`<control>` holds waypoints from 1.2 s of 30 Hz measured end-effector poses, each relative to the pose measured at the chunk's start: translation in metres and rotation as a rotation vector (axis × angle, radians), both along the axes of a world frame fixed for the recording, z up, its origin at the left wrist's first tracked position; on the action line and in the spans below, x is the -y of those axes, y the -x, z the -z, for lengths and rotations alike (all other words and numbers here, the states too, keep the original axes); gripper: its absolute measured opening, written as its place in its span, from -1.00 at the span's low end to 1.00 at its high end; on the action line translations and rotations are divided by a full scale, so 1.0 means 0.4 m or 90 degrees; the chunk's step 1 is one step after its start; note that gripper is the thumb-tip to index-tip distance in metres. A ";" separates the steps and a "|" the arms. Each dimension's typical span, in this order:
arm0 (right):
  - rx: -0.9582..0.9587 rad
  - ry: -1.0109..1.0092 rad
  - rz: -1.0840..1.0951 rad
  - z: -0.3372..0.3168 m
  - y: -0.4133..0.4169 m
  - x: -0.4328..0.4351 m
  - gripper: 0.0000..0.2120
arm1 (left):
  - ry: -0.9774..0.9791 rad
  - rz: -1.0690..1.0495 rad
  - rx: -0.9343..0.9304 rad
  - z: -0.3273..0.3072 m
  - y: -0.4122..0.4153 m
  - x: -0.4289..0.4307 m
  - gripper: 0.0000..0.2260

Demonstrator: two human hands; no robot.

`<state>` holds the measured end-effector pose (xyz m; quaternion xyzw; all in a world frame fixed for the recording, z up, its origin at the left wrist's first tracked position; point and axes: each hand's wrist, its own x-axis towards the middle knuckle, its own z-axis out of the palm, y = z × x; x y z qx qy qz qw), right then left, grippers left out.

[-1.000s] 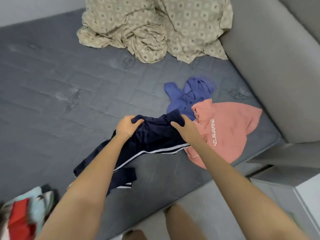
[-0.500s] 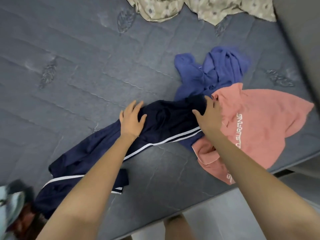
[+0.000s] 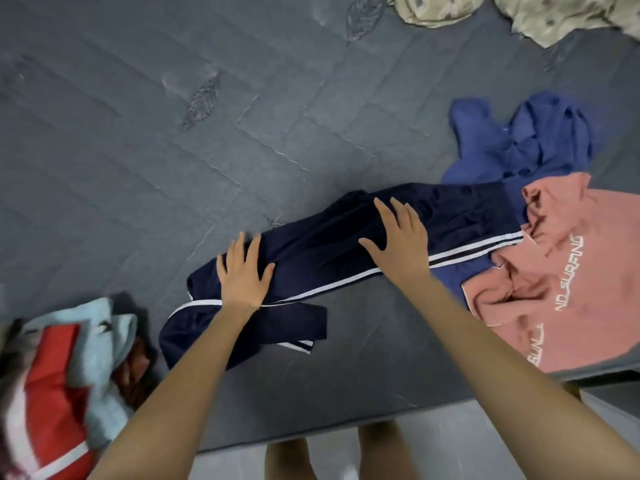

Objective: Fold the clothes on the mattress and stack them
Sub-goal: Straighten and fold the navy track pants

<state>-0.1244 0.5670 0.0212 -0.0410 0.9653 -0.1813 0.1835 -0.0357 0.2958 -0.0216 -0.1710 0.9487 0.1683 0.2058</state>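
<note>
1. Nearest, at the bottom edge, the person's bare legs (image 3: 291, 459) stand on pale floor just beside the grey mattress (image 3: 138, 133); at lower left a blurred pile of clothes (image 3: 62, 375) in red, white and light blue lies on it
2. The navy track pants (image 3: 346, 258) with white side stripes lie stretched slantwise near the mattress's front edge; the left hand (image 3: 242, 275) lies flat on them, fingers spread apart, gripping nothing; the right hand (image 3: 401, 240) presses likewise, palm down, fingers splayed
3. The pants' far end overlaps a pink hoodie (image 3: 571, 289) with white lettering; a blue garment (image 3: 519, 143) lies crumpled beyond, touching both
4. Farthest, a beige patterned sheet (image 3: 519, 12) lies bunched at the top edge
</note>
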 end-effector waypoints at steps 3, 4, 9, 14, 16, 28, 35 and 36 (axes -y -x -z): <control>0.011 0.010 -0.019 0.014 -0.050 0.081 -0.30 | 0.000 -0.092 0.034 0.006 -0.089 0.085 -0.42; 0.016 0.013 -0.025 0.021 -0.068 0.107 -0.29 | 0.010 -0.100 0.041 0.009 -0.119 0.110 -0.42; 0.045 0.002 -0.066 0.057 -0.156 0.236 -0.24 | 0.050 -0.102 -0.007 0.012 -0.226 0.194 -0.36; 0.092 0.011 -0.091 0.092 -0.230 0.340 -0.20 | -0.019 -0.270 0.024 0.021 -0.283 0.211 -0.45; 0.097 0.034 -0.084 0.098 -0.256 0.373 -0.20 | -0.014 -0.275 0.028 0.021 -0.296 0.215 -0.60; 0.249 0.265 -0.160 0.043 -0.388 0.478 0.19 | -0.462 -0.341 -0.097 -0.126 -0.207 0.153 -0.88; 0.211 0.325 -0.075 -0.004 -0.358 0.434 -0.46 | -0.510 -0.388 -0.152 -0.180 -0.201 0.092 -0.87; 0.208 0.322 -0.085 -0.010 -0.349 0.412 -0.62 | -0.510 -0.397 -0.151 -0.179 -0.202 0.090 -0.84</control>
